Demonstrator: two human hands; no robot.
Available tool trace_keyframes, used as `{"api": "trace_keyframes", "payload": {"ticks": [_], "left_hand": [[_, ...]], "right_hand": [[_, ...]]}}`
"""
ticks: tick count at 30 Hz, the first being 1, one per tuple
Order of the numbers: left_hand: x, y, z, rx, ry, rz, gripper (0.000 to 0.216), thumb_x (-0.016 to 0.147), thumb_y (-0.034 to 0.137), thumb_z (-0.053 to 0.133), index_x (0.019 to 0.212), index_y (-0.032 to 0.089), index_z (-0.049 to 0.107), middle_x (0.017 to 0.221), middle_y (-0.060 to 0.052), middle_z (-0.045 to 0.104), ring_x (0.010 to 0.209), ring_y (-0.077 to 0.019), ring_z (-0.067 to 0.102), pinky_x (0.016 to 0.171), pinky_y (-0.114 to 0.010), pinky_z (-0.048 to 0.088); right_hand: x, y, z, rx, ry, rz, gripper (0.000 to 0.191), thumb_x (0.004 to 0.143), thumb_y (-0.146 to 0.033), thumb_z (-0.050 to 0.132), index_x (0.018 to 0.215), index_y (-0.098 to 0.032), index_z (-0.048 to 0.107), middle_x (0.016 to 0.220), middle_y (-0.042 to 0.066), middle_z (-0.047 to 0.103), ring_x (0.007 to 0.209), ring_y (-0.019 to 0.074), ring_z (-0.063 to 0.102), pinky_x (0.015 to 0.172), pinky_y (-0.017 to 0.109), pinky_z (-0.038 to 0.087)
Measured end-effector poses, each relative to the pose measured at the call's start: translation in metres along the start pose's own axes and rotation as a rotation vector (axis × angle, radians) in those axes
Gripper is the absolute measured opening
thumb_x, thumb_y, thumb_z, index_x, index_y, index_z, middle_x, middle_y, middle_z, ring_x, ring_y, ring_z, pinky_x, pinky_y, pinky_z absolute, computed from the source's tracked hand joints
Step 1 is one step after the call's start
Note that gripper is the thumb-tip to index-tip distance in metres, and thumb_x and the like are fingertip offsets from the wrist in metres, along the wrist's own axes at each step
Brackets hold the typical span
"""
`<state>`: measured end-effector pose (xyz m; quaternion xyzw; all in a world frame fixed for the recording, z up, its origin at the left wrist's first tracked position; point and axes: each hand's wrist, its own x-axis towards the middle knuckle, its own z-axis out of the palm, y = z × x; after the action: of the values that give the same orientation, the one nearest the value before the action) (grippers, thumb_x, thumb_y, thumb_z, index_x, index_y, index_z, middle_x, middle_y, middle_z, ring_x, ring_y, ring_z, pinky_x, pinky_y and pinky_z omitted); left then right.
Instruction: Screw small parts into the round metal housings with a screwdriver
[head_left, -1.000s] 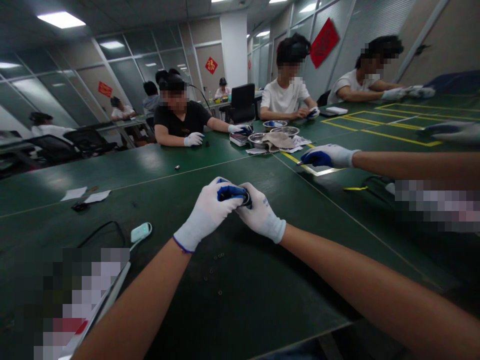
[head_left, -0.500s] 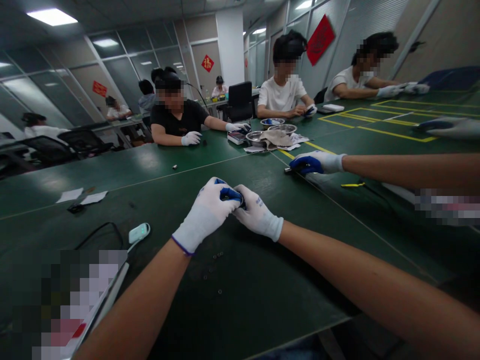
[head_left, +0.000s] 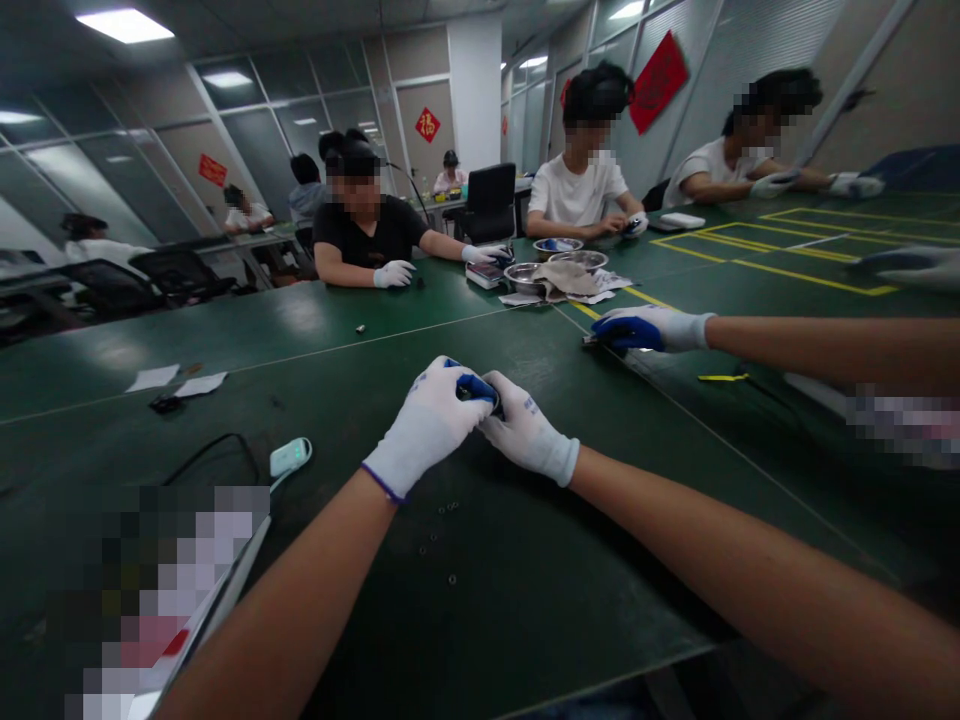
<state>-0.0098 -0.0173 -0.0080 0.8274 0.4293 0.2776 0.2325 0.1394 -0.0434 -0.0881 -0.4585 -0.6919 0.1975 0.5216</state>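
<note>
Moved since one second ago: a co-worker's gloved hand [head_left: 652, 328] at the right has slid a little left and nearer over the table [head_left: 585, 620]; the far-right co-worker's gloves [head_left: 776, 186], close together then, are apart now.
Own pair of gloves: left hand [head_left: 439, 415] and right hand [head_left: 525, 425] meet over the middle of the table, in nearly the same place as before.
Grip: fingers of both hands close narrowly around one small dark part [head_left: 496, 402].
Dark part: between the two sets of fingertips; mostly covered by the gloves, so its full shape cannot be told.
Small rings [head_left: 452, 579]: several lie loose on the green top, on the near side of the hands, well apart from each other at the near end and clustered at the far end.
Left side: a pale device [head_left: 290, 457] with a lit display, a black cable [head_left: 244, 445] beside it, and white papers [head_left: 202, 384] farther off.
Far middle: metal bowls [head_left: 521, 278], with a beige cloth [head_left: 564, 278] beside and partly over them.
Co-worker at right: the gloved hand holds a small metallic piece [head_left: 589, 341] near the table seam.
Far edge: a person in black [head_left: 367, 230] sits with both gloved hands on the table.
</note>
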Motion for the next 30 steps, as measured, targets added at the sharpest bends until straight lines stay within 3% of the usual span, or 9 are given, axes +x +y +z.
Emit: {"api": "trace_keyframes", "payload": {"ticks": [5, 9, 13, 18, 25, 27, 30], "left_hand": [[0.020, -0.033, 0.005, -0.210, 0.099, -0.036, 0.018, 0.082, 0.014, 0.065, 0.097, 0.017, 0.074, 0.099, -0.007, 0.074, 0.097, -0.0224, 0.069, 0.097, -0.042, 0.056], [0.023, -0.080, 0.016, 0.031, 0.169, -0.081, 0.031, 0.085, 0.012, 0.061, 0.112, 0.017, 0.075, 0.116, -0.012, 0.071, 0.111, -0.0261, 0.067, 0.108, -0.046, 0.050], [0.017, -0.108, 0.022, 0.197, 0.062, -0.082, 0.038, 0.091, 0.024, 0.063, 0.127, 0.022, 0.073, 0.126, -0.014, 0.065, 0.119, -0.0303, 0.063, 0.110, -0.049, 0.048], [0.021, -0.109, 0.027, 0.252, 0.042, -0.072, 0.036, 0.091, 0.036, 0.066, 0.124, 0.024, 0.075, 0.119, -0.013, 0.065, 0.115, -0.0322, 0.062, 0.104, -0.048, 0.050], [0.030, -0.099, 0.038, 0.314, 0.041, -0.048, 0.020, 0.090, 0.030, 0.066, 0.103, 0.023, 0.079, 0.114, -0.013, 0.069, 0.110, -0.0323, 0.064, 0.100, -0.047, 0.052], [0.029, -0.096, 0.038, 0.265, 0.062, -0.050, 0.015, 0.089, 0.025, 0.066, 0.099, 0.021, 0.077, 0.110, -0.012, 0.072, 0.107, -0.0309, 0.067, 0.098, -0.046, 0.053], [0.028, -0.092, 0.034, 0.015, 0.112, -0.037, 0.015, 0.088, 0.020, 0.065, 0.101, 0.020, 0.072, 0.103, -0.008, 0.075, 0.101, -0.0251, 0.070, 0.097, -0.042, 0.055]], "right_hand": [[0.000, -0.003, 0.001, 0.013, 0.110, 0.035, 0.017, 0.088, -0.037, 0.061, 0.090, -0.024, 0.050, 0.080, 0.000, 0.059, 0.068, 0.0173, 0.055, 0.064, 0.031, 0.046], [0.003, 0.000, 0.000, 0.037, 0.188, 0.143, 0.021, 0.088, -0.040, 0.063, 0.093, -0.025, 0.051, 0.074, -0.003, 0.058, 0.062, 0.0169, 0.055, 0.059, 0.031, 0.046], [0.006, 0.005, -0.002, 0.067, 0.213, 0.180, 0.021, 0.087, -0.037, 0.063, 0.100, -0.024, 0.053, 0.081, 0.000, 0.062, 0.069, 0.0188, 0.059, 0.066, 0.034, 0.051], [0.005, 0.009, 0.001, 0.091, 0.178, 0.105, 0.018, 0.092, -0.035, 0.058, 0.105, -0.023, 0.055, 0.091, 0.003, 0.064, 0.081, 0.0197, 0.060, 0.075, 0.035, 0.052], [0.001, 0.006, 0.008, 0.066, 0.105, 0.113, 0.027, 0.087, -0.042, 0.066, 0.101, -0.025, 0.050, 0.077, -0.003, 0.061, 0.064, 0.0169, 0.057, 0.060, 0.030, 0.047], [0.002, 0.005, 0.009, 0.027, 0.121, 0.096, 0.026, 0.086, -0.039, 0.067, 0.100, -0.024, 0.052, 0.080, -0.001, 0.063, 0.069, 0.0178, 0.060, 0.063, 0.031, 0.049], [0.002, 0.005, 0.008, -0.006, 0.123, 0.043, 0.022, 0.087, -0.036, 0.064, 0.103, -0.022, 0.055, 0.093, 0.004, 0.068, 0.083, 0.0208, 0.066, 0.076, 0.036, 0.054]]}}
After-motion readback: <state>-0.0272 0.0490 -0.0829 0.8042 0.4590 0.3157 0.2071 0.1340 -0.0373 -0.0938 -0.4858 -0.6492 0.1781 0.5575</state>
